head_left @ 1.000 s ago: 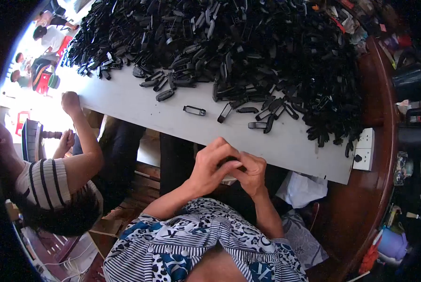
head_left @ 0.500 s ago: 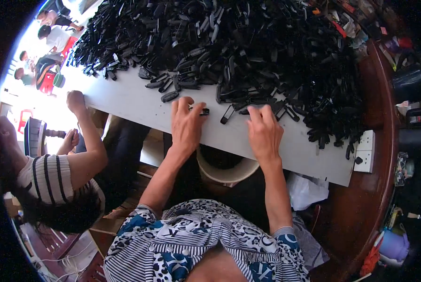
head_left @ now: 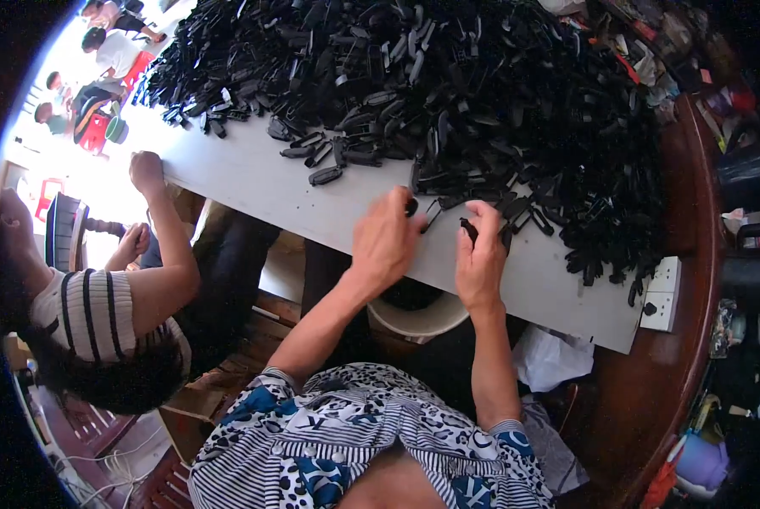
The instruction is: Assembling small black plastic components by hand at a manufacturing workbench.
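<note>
Small black plastic pieces, long and clip-like, lie in a large heap [head_left: 482,110] over the far part of the grey-white table [head_left: 253,187]. My left hand [head_left: 387,237] is above the table's near edge, fingers closed on a black plastic piece [head_left: 410,206] that shows at the fingertips. Just to its right, my right hand [head_left: 482,263] pinches another black plastic piece [head_left: 468,229] between thumb and fingers. A looped black piece [head_left: 432,215] shows on the table between the hands. A few loose pieces, one of them oval [head_left: 325,176], lie at the heap's near side.
Below the table edge stands a pale bucket [head_left: 418,327], with a white plastic bag [head_left: 554,356] to its right. A white power strip [head_left: 662,293] sits at the table's right end, beside a curved wooden edge [head_left: 698,339]. Another person in a striped top [head_left: 92,314] sits at left.
My left hand has moved right, closer to my right hand. My right hand has turned and now shows a black piece in its pinch. The whole view has shifted slightly.
</note>
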`<move>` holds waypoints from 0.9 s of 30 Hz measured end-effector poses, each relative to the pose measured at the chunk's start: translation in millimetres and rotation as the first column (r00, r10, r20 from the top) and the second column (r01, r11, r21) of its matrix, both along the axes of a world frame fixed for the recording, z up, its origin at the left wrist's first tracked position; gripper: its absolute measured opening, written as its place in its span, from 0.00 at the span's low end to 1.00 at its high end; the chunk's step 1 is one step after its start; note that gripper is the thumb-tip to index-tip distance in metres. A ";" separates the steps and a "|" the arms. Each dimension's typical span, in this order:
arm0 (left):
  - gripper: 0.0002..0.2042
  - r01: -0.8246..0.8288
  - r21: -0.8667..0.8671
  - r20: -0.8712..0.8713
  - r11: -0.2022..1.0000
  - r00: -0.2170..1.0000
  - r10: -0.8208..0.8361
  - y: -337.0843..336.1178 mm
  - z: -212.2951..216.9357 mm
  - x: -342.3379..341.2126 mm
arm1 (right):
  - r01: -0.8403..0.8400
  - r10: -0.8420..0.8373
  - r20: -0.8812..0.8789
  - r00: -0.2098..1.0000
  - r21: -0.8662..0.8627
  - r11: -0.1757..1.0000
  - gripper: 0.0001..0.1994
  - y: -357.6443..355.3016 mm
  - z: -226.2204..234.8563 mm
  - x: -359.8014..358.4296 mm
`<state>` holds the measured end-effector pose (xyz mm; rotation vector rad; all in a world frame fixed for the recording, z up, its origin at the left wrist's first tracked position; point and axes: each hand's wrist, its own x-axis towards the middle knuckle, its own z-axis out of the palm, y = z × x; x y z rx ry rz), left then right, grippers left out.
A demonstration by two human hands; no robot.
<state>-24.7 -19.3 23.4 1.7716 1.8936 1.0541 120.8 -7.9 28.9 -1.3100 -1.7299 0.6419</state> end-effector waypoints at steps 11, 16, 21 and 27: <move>0.12 0.179 -0.021 0.235 0.984 0.957 -0.169 -9.4 1.0 14.6 | -0.077 -0.002 -0.269 0.963 -0.285 0.955 0.12 -5.8 -8.6 1.9; 0.14 0.364 -0.085 0.546 0.928 0.796 -0.262 -14.0 13.0 16.2 | -0.122 -0.081 -0.578 0.812 -0.303 0.945 0.07 -11.2 -6.0 8.7; 0.11 0.520 -0.079 0.903 0.851 0.399 -0.160 -14.8 -0.4 14.4 | -0.131 -0.178 -0.785 0.593 -0.312 0.941 0.07 -12.5 -8.8 28.9; 0.05 0.467 -0.146 0.899 0.872 0.430 -0.080 -16.1 0.2 20.4 | -0.199 -0.109 -0.785 0.610 -0.285 0.938 0.05 -25.6 7.6 39.8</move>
